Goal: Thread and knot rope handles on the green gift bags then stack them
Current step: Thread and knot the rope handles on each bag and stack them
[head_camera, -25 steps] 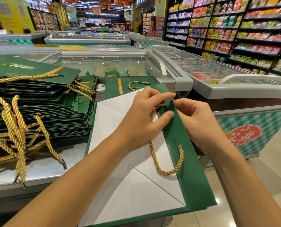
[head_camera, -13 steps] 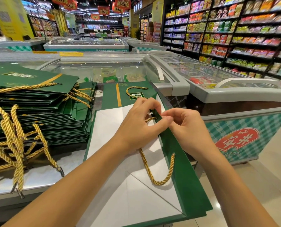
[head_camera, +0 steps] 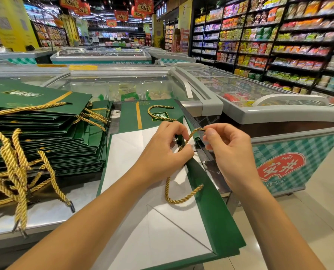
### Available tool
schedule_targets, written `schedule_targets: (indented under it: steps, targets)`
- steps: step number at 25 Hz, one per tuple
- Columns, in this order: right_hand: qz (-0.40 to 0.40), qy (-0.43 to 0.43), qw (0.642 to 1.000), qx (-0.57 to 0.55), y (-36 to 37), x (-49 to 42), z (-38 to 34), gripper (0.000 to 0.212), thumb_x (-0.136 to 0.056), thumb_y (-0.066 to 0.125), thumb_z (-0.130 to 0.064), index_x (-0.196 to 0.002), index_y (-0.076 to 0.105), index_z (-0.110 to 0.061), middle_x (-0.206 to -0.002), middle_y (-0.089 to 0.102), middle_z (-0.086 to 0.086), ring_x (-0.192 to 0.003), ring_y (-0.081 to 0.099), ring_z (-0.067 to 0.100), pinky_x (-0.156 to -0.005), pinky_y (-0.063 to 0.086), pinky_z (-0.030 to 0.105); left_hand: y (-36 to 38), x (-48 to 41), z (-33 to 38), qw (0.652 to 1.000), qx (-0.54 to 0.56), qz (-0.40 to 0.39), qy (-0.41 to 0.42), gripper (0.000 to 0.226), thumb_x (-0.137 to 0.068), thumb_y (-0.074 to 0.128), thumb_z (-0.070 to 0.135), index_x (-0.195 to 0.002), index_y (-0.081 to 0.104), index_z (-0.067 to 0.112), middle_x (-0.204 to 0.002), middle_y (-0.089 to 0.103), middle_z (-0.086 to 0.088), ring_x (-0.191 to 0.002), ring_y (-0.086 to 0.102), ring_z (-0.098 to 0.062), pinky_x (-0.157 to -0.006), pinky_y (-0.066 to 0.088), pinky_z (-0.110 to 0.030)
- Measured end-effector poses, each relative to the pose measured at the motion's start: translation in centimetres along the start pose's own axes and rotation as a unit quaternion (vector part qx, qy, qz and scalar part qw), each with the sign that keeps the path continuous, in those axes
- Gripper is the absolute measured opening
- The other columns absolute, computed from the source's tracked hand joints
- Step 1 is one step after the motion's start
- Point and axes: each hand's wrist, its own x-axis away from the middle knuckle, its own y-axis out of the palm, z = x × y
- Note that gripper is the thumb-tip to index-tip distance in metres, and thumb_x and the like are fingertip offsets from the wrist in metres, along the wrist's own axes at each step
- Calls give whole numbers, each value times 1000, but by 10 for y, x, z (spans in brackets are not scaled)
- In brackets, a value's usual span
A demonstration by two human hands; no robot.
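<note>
- Cord of twisted gold rope [head_camera: 177, 201] runs through the folded green rim of the flat green paper gift bag [head_camera: 211, 201]. The bag lies white inside up on the steel counter [head_camera: 55, 211], just in front of the person.
- The left hand [head_camera: 162, 152] pinches the cord at the rim, fingers curled round it. The right hand [head_camera: 232, 152] pinches the free end between thumb and fingertip, just above the bag's edge.
- The cord looks soft and limp, with a rough twist that should grip well. It is best taken close to the tip, where a short length is stiff enough to steer.
- The paper bag seems light and stiff but easily creased. The doubled rim near the hole looks the safest place to hold, since a hard pull could tear the punched hole.
- A stack of finished green bags with gold handles [head_camera: 45, 133] lies to the left, near another flat bag [head_camera: 142, 114] that rests against the glass-topped chest freezer [head_camera: 201, 106].
</note>
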Motion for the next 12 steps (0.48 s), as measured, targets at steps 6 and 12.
schedule_targets:
  steps: [6, 12]
  targets:
    - [-11, -12, 1000, -9, -3, -3, -1, 25, -102, 57, -10, -116, 74, -21, -111, 73, -12, -102, 66, -7, -87, 53, 14, 8, 1, -9, 982, -173, -68, 33, 49, -87, 56, 51, -134, 52, 34, -119, 51, 5, -114, 48, -13, -98, 42, -32]
    - [-180, -7, 980, 79, -10, -8, -3, 46, -91, 72, -14, -134, 64, -30, -131, 65, -12, -121, 59, -1, -101, 52, 28, -17, 2, -2, 983, -167, -72, -8, 31, -86, 70, 37, -113, 58, 26, -122, 49, 5, -116, 49, -14, -99, 41, -27]
